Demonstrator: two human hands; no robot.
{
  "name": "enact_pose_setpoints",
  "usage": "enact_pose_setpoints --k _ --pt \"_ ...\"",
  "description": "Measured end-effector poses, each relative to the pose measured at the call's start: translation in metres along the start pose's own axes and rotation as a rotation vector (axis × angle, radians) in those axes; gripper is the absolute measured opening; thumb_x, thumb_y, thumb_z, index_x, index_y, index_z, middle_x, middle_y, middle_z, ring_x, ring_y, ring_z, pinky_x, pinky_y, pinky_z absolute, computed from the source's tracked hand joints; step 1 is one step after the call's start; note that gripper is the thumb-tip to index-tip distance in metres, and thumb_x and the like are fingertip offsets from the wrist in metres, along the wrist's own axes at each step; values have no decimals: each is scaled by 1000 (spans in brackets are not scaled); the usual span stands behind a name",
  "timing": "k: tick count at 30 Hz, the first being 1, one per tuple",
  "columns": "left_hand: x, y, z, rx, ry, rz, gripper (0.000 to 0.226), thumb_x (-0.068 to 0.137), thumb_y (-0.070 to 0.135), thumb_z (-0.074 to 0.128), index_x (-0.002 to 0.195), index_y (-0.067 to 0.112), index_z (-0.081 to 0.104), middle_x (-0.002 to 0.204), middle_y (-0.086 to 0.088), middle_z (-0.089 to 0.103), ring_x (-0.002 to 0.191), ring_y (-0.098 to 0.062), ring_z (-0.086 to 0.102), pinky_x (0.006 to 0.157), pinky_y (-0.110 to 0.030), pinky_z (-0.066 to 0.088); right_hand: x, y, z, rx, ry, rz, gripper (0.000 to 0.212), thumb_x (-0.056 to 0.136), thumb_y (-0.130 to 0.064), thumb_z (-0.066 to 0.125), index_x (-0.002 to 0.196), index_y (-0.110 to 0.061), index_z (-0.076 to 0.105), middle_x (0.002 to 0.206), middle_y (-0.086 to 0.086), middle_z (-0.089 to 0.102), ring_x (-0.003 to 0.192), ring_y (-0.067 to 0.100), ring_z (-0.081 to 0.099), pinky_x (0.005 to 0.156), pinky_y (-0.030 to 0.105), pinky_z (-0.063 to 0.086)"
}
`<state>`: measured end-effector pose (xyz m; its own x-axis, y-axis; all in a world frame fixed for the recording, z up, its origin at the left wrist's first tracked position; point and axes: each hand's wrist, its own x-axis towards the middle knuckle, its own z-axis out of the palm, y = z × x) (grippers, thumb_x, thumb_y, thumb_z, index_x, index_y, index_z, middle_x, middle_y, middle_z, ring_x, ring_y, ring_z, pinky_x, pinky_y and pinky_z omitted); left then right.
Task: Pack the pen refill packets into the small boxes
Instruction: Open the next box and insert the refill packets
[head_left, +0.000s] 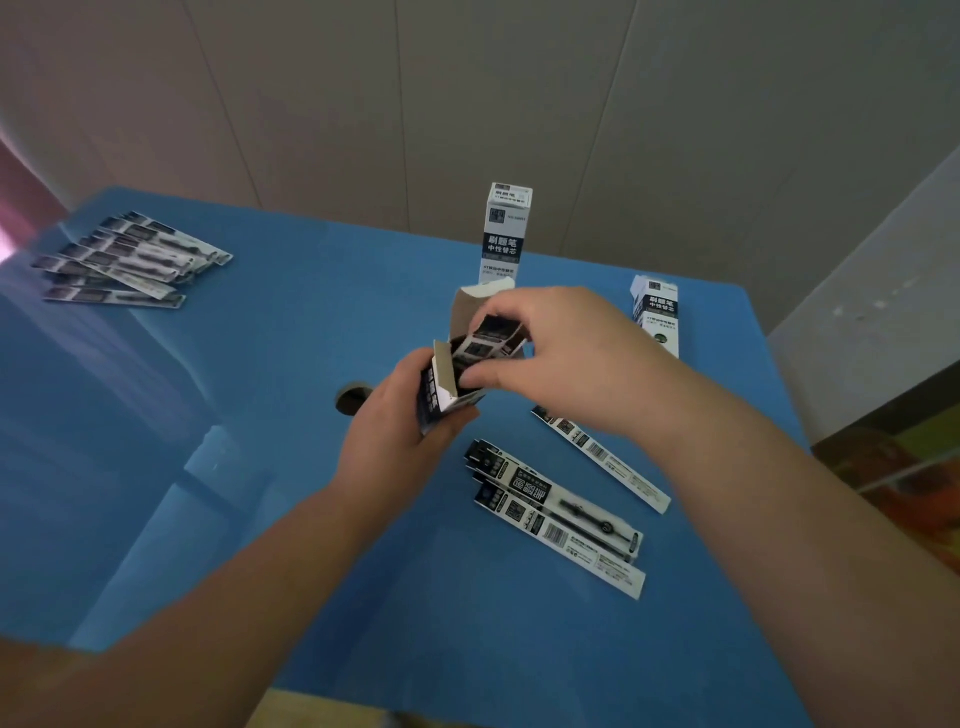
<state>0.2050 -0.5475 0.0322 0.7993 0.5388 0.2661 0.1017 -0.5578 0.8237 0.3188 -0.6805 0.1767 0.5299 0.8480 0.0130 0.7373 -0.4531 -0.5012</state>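
My left hand (395, 421) grips a small open box (441, 389) above the middle of the blue table (260, 415), its flaps standing up. My right hand (550, 353) pinches the top ends of refill packets (488, 338) that stick out of the box mouth. Two loose packets (561, 514) lie side by side in front of my hands. Another packet (608, 460) lies under my right wrist.
A fanned pile of several packets (130, 257) lies at the table's far left. A shut box (506, 234) stands upright behind my hands and another box (657, 317) stands at the right edge. A round hole (353, 399) is in the tabletop.
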Motion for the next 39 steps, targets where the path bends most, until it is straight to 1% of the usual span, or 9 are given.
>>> enact_pose_setpoints --k 9,18,22,24,26,29,32,35,39 --pt "1 -3 4 -14 -4 3 51 82 57 65 128 40 51 113 20 65 106 -10 64 84 -48 55 17 -19 4 -300 -244 97 18 97 -20 55 84 -24 67 53 -1 65 40 11 62 46 24 41" --pt "1 -3 6 -15 -15 23 50 82 55 66 127 36 52 109 18 65 101 -12 64 80 -45 55 22 -23 1 -316 -370 118 20 98 -13 52 101 -18 70 70 5 70 53 16 66 51 24 44" --pt "4 -3 2 -9 34 1 51 78 62 60 124 44 46 110 37 58 97 6 59 73 -25 48 2 5 -8 209 -4 55 15 93 -41 62 102 -33 70 94 -16 74 44 10 67 46 24 47" --pt "4 -3 1 -1 55 -7 49 78 64 58 121 48 42 108 48 53 96 21 53 70 -15 39 -9 29 -2 431 259 115 13 91 -45 65 103 -39 67 98 -24 72 51 11 70 51 21 46" --pt "3 -1 0 -4 52 -11 46 78 64 59 119 53 40 106 48 54 94 22 53 69 -15 40 -18 61 13 391 335 243 15 90 -45 67 104 -39 64 100 -18 71 70 11 73 65 33 52" --pt "2 0 1 -6 40 -10 39 78 63 60 110 70 39 104 40 59 90 9 61 68 -21 44 -37 101 43 -6 -91 466 73 75 -64 75 136 -31 52 128 -9 61 116 17 61 94 38 50" --pt "3 2 2 -8 36 -8 40 78 63 60 111 71 39 106 42 59 94 14 59 69 -17 42 -53 112 72 -246 -367 487 110 54 -79 77 142 -24 40 137 -1 48 127 23 46 96 41 48" --pt "6 1 3 -26 35 -11 43 79 62 60 117 59 41 107 46 56 96 20 56 70 -15 41 -57 117 90 -294 -263 436 98 62 -67 82 139 -21 42 131 0 48 124 23 45 94 41 47" --pt "7 2 2 -18 30 17 42 81 57 63 112 72 39 106 46 57 96 22 55 71 -14 40 -53 121 91 -184 -192 483 73 72 -51 84 130 -18 55 122 2 63 112 25 59 91 39 51"
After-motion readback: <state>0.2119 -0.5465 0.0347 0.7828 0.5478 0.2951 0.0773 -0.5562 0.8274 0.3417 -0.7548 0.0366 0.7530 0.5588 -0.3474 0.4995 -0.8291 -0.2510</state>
